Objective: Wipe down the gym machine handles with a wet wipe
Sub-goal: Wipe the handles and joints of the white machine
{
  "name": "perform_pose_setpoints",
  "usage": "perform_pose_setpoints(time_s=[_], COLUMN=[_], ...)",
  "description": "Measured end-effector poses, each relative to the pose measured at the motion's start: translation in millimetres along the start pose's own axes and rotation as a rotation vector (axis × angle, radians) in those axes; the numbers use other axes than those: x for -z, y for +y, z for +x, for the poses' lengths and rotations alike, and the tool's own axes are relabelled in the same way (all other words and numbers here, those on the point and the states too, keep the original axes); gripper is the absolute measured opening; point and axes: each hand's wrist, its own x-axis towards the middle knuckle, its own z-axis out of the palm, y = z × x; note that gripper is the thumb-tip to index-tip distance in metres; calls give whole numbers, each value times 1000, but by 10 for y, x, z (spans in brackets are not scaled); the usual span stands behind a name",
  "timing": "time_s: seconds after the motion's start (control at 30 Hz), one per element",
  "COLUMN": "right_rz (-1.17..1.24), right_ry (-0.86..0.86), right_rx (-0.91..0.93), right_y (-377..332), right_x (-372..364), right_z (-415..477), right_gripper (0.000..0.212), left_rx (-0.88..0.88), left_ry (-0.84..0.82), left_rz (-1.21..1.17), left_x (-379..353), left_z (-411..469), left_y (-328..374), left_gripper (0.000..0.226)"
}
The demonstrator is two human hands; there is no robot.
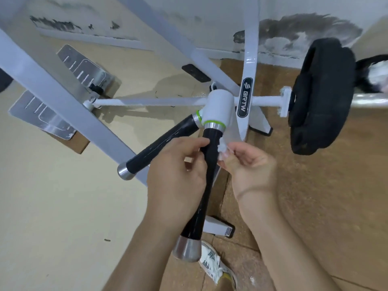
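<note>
Tan floor [52, 206], left hand [178, 166] holding handle [212, 135], right hand [249, 164] pinching wet wipe [223, 147] (just beside it).

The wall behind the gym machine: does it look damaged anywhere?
Yes. The wall shows dark, flaky patches low down, the largest right of the white upright; likely damp damage.

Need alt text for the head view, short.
The left hand grips the near black handle of a white gym machine while the right hand pinches a white wipe beside it. A second handle juts left; a black weight plate sits at right.
</note>
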Motion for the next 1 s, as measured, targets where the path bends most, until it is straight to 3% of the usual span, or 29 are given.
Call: perform_pose_setpoints(time_s=[0.23,0.37,0.47,0.6,0.77,1.0], right_rz=[116,-57,-113,21,-42,-39], right_ry=[74,-27,-48,21,-112,-50], right_rx=[57,159,221,155,140,150], right_y=[-20,14,-55,-48,-1,-24], right_x=[-130,13,59,-49,123,34], right_z=[72,-90,-86,91,-135,-32], right_gripper=[17,39,38,29,33,30], left_rx=[0,68,83,93,91,114], left_ry=[21,45,44,29,7,-17], left_rz=[-23,-50,-40,-31,-61,-98], left_x=[-37,-34,-23,-18,-5,29], left_z=[-12,-1,-4,-30,-37,-76], left_y=[-8,16,50,51,74,67], left_gripper=[30,28,28,28,28,27])
